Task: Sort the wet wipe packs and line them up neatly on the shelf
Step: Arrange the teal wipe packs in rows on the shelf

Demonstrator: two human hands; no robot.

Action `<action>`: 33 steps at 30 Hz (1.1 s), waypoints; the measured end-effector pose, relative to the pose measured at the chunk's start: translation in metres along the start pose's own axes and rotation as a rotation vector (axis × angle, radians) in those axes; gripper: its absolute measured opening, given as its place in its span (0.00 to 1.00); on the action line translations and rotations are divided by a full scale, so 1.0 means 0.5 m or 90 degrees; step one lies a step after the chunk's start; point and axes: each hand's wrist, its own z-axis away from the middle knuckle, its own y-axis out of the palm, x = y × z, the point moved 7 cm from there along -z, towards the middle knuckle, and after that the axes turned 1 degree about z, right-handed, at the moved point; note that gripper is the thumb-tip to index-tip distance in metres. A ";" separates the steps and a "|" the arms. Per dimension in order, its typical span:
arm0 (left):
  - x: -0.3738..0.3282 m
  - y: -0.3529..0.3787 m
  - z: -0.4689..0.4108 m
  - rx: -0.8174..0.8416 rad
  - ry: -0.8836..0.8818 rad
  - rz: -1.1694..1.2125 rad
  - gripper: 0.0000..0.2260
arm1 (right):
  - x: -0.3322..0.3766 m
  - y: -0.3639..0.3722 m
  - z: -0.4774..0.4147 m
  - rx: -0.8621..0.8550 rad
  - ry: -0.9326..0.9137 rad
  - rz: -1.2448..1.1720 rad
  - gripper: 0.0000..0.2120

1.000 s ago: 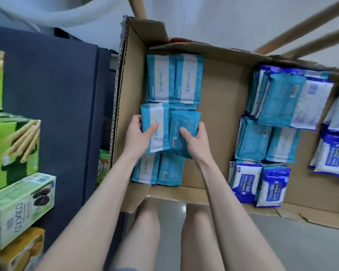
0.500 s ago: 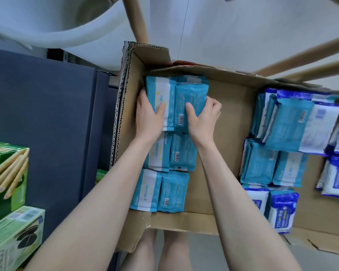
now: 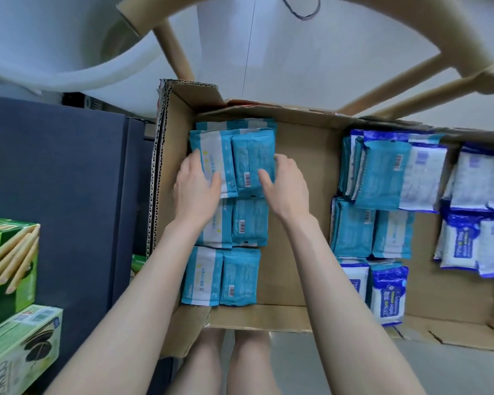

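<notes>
Your left hand [image 3: 197, 185] and right hand [image 3: 287, 185] clasp two teal wipe packs side by side at the far end of the left-hand column in an open cardboard box [image 3: 300, 223]. Your left thumb lies across the striped pack [image 3: 216, 155], with the fingers closed on its outer edge. Your right thumb presses on the barcode pack [image 3: 251, 158], with the fingers wrapped round its right edge. The two packs touch each other and rest on more teal packs beneath. Nearer you, a middle pair [image 3: 248, 220] and a near pair [image 3: 221, 276] lie flat in line. Mixed teal and blue packs [image 3: 382, 178] crowd the box's right side. Green snack boxes [image 3: 9, 266] stand at left.
</notes>
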 end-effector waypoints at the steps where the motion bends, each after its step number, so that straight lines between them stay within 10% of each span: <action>1: -0.019 -0.008 0.018 -0.006 0.032 -0.015 0.22 | 0.000 -0.021 0.019 -0.016 -0.012 -0.005 0.21; 14: -0.217 0.150 0.250 0.107 0.181 -0.034 0.12 | -0.260 -0.215 0.233 -0.116 0.054 -0.098 0.12; 33: -0.258 0.505 0.316 0.057 -0.135 0.021 0.26 | -0.599 -0.230 0.149 0.036 0.088 -0.094 0.15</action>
